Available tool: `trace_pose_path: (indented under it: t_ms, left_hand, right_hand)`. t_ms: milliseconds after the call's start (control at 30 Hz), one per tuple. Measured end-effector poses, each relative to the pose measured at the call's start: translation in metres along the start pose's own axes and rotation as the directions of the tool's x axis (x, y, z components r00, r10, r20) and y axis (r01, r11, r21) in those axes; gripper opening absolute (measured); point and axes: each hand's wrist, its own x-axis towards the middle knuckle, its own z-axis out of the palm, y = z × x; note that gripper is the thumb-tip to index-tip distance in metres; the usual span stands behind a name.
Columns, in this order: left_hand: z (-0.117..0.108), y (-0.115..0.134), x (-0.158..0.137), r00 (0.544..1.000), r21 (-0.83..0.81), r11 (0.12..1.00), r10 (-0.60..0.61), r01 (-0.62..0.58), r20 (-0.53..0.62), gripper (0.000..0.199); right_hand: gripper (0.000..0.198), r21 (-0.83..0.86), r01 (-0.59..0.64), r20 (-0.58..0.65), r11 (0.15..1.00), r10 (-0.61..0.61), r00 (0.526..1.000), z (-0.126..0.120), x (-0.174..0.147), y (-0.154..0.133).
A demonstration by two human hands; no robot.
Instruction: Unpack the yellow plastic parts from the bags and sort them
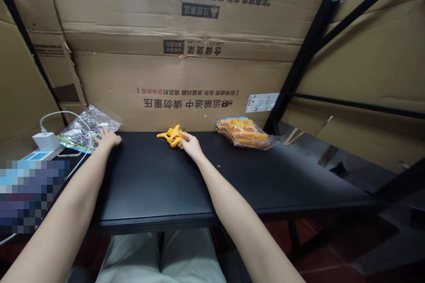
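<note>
Nearest to us, at the bottom of the head view, are our bare forearms and light grey trousers under the front edge of a black table. Our arms reach forward to the table's far side. Our right hand has its thumb and fingers pinched on the right end of a small group of orange plastic pieces, which lies near the middle of the table's back edge. Our left hand has its fingers apart, palm down, at the right side of a crinkled clear bag in the back left corner.

To our right we see a second clear bag, full of similar orange pieces, lying at the back edge, well apart from our right hand. On our left, a white charger stands on a power strip, with a white cable looping from it; a phone lies just beside them. A pixelated patch hides what is nearer. Behind the table we face cardboard printed with upside-down Chinese characters, with a slanting black post to its right.
</note>
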Motion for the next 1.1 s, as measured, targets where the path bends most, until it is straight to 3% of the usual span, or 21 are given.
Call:
trace_pose_path:
  t_ms: [100,200,267,333,633,767,900,1000,1100]
  left_hand:
    - [0.002,0.007,-0.007,0.998,0.042,0.997,0.066,-0.066,-0.010,0.068]
    - [0.007,0.009,-0.011,0.981,0.122,0.974,0.192,-0.191,-0.004,0.061]
    - [0.010,0.008,-0.011,0.969,0.162,0.956,0.245,-0.244,0.016,0.058]
    - [0.012,0.006,-0.008,0.964,0.176,0.948,0.267,-0.265,0.012,0.057]
    - [0.007,-0.016,0.014,0.987,0.050,0.992,0.120,-0.115,-0.110,0.075]
    - [0.010,-0.028,0.025,0.986,-0.044,0.998,0.032,-0.039,-0.163,0.069]
    - [0.009,-0.039,0.033,0.978,-0.060,0.998,-0.036,0.024,-0.205,0.067]
    - [0.005,-0.044,0.036,0.981,-0.055,0.994,-0.098,0.090,-0.166,0.075]
    - [0.001,-0.045,0.039,0.983,-0.077,0.981,-0.180,0.176,-0.037,0.087]
  right_hand:
    - [0.021,0.334,-0.023,-0.233,0.942,0.106,0.967,-0.021,0.011,-0.003]
    - [0.008,0.601,-0.008,-0.429,0.799,0.331,0.840,-0.052,0.023,-0.001]
    - [0.012,0.740,-0.026,-0.420,0.672,0.491,0.763,-0.072,0.029,0.005]
    - [0.018,0.798,-0.041,-0.395,0.602,0.571,0.720,-0.088,0.033,0.013]
    - [0.037,0.778,-0.051,-0.422,0.626,0.581,0.696,-0.117,0.047,0.033]
    - [0.042,0.745,-0.067,-0.455,0.663,0.579,0.676,-0.119,0.051,0.040]
    - [0.044,0.692,-0.037,-0.505,0.721,0.520,0.689,-0.117,0.052,0.047]
    - [0.043,0.654,-0.026,-0.524,0.756,0.478,0.705,-0.117,0.052,0.051]
    - [0.044,0.626,-0.006,-0.539,0.780,0.438,0.719,-0.118,0.052,0.054]
